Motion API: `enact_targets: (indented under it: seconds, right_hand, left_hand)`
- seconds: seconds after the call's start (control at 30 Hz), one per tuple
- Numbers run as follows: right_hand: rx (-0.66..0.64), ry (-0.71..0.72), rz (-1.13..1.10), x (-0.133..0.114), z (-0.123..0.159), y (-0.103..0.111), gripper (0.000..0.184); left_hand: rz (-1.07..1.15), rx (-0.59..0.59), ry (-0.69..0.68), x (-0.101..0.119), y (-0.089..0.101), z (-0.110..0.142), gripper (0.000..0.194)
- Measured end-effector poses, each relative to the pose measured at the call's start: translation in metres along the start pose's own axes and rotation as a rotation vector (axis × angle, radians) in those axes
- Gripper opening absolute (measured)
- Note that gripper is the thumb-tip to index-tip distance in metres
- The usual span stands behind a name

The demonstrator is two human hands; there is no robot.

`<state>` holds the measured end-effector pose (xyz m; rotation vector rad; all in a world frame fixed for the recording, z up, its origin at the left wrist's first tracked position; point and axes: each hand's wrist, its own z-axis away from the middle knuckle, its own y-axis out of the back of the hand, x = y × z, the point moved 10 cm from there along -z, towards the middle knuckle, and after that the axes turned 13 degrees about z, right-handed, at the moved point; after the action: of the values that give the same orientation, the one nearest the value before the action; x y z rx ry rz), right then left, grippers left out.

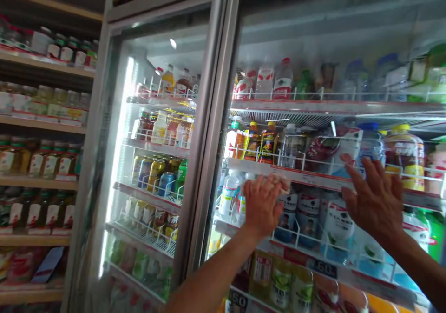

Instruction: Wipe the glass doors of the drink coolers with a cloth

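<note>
My left hand [262,205] presses against the glass door [313,38] of the right cooler, fingers closed on a small pale crumpled cloth [277,181]. My right hand [374,199] lies flat on the same glass further right, with its fingers stretched out and nothing in it. Behind the glass, wire shelves [306,176] carry rows of bottled drinks [259,141]. White bottles stand directly behind my left hand. Reflections blur the right side of the glass.
A second cooler [156,131] on the left, with cans and bottles on lit shelves, is separated by a grey door frame [209,117]. Wooden shelves [42,122] of jars and bottles run along the far left wall.
</note>
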<state>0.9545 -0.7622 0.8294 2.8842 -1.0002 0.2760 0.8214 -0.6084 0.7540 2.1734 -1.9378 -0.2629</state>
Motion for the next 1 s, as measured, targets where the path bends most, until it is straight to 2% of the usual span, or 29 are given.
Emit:
enact_targets:
  seconds: [0.07,0.1,0.13,0.17,0.2,0.23,0.3,0.33,0.37,0.4,0.43,0.47,0.53,0.6,0.67,0.7,0.77,0.8,0.87,0.9,0.93,0.97,1.0]
  right_hand:
    - [-0.003,0.025,-0.009,0.001,0.004,0.000,0.051]
    - [-0.007,0.059,-0.026,0.002,0.004,-0.001,0.050]
    - [-0.015,0.115,-0.047,0.003,0.004,-0.001,0.048]
    - [-0.022,0.164,-0.063,0.009,0.003,0.000,0.047]
    - [-0.021,0.181,-0.069,0.021,0.002,0.003,0.046]
    - [-0.009,0.157,-0.061,0.038,0.000,0.007,0.047]
    - [0.023,0.019,-0.018,0.082,-0.002,0.016,0.049]
    - [0.034,-0.057,0.003,0.102,-0.001,0.020,0.050]
    - [0.033,-0.102,0.013,0.115,0.000,0.022,0.051]
    - [0.022,-0.112,0.015,0.122,0.002,0.022,0.051]
    - [0.009,-0.103,0.008,0.125,0.003,0.022,0.051]
    - [0.001,-0.089,-0.004,0.126,0.004,0.021,0.050]
    - [-0.005,-0.052,-0.026,0.126,0.006,0.020,0.048]
    - [-0.018,-0.001,-0.035,0.129,0.006,0.019,0.047]
    - [-0.051,0.097,-0.031,0.131,0.006,0.016,0.046]
    - [-0.066,0.147,-0.025,0.134,0.006,0.015,0.045]
    - [-0.076,0.201,-0.010,0.141,0.007,0.014,0.044]
    - [-0.063,0.204,-0.003,0.145,0.007,0.015,0.044]
    - [-0.011,0.193,0.013,0.151,0.007,0.018,0.043]
    - [0.015,0.201,0.019,0.151,0.008,0.019,0.043]
    - [0.036,0.213,0.023,0.150,0.008,0.019,0.043]
    - [0.054,0.225,0.023,0.149,0.009,0.019,0.043]
    - [0.068,0.234,0.016,0.149,0.010,0.019,0.044]
  left_hand:
    - [0.123,-0.151,-0.254,0.058,-0.048,0.024,0.040]
    - [0.165,-0.230,-0.376,0.080,-0.064,0.033,0.037]
    - [0.183,-0.295,-0.467,0.092,-0.072,0.036,0.036]
    - [0.173,-0.323,-0.500,0.092,-0.072,0.030,0.035]
    - [0.135,-0.299,-0.467,0.079,-0.062,0.015,0.034]
    - [0.080,-0.226,-0.377,0.058,-0.044,-0.009,0.034]
    - [-0.083,0.102,-0.032,-0.002,0.016,-0.058,0.035]
    - [-0.155,0.277,0.167,-0.028,0.045,-0.073,0.036]
    - [-0.202,0.406,0.308,-0.040,0.064,-0.081,0.038]
    - [-0.228,0.460,0.358,-0.037,0.068,-0.089,0.040]
    - [-0.239,0.467,0.351,-0.022,0.059,-0.095,0.044]
    - [-0.237,0.422,0.283,0.004,0.040,-0.101,0.047]
    - [-0.219,0.263,0.074,0.071,-0.017,-0.101,0.050]
    - [-0.213,0.128,-0.107,0.128,-0.066,-0.087,0.052]
    - [-0.218,0.003,-0.312,0.159,-0.091,-0.071,0.052]
    - [-0.220,-0.043,-0.398,0.161,-0.092,-0.064,0.050]
    - [-0.226,-0.038,-0.428,0.137,-0.068,-0.066,0.044]
    - [-0.232,0.054,-0.313,0.112,-0.044,-0.076,0.043]
    - [-0.238,0.350,0.047,0.062,0.005,-0.091,0.044]
    - [-0.238,0.463,0.176,0.052,0.014,-0.093,0.045]
    - [-0.237,0.515,0.225,0.058,0.010,-0.096,0.046]
    - [-0.234,0.496,0.186,0.079,-0.007,-0.101,0.046]
    - [-0.232,0.425,0.084,0.109,-0.034,-0.106,0.044]
